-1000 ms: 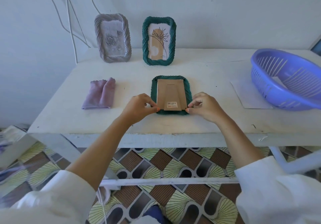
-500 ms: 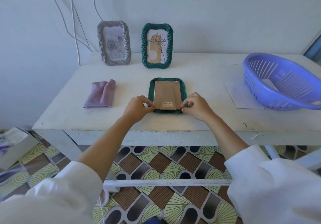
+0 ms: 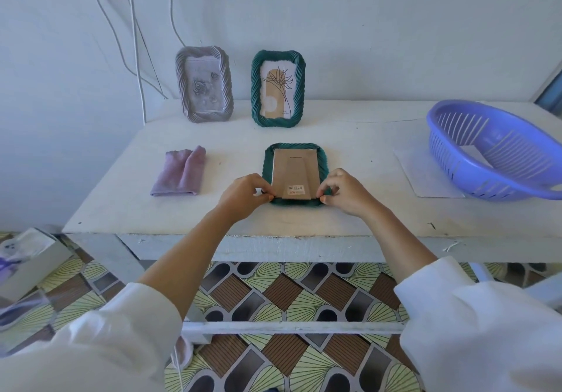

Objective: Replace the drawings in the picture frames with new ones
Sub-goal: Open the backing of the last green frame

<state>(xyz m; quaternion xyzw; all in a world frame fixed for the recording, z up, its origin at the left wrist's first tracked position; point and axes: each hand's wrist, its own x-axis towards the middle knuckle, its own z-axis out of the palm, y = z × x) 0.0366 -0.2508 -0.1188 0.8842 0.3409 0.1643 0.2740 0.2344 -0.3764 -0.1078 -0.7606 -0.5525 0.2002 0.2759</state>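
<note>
A green picture frame [image 3: 323, 160] lies face down in the middle of the white table [image 3: 304, 218], its brown cardboard backing [image 3: 296, 172] facing up. My left hand [image 3: 244, 195] pinches the backing's near left corner. My right hand [image 3: 343, 191] pinches its near right corner. Against the wall stand two upright frames: a grey frame [image 3: 203, 84] holding a rose drawing and a second green frame [image 3: 278, 87] holding a plant drawing.
A folded purple cloth [image 3: 181, 172] lies left of the flat frame. At the right a blue plastic basket [image 3: 492, 154] rests partly on a white sheet of paper [image 3: 422, 172]. White cables [image 3: 137, 42] hang down the wall behind the table's left end.
Both hands stay pinched at the backing's near corners. The camera has tilted up a little, so the table and frames sit lower in view.
</note>
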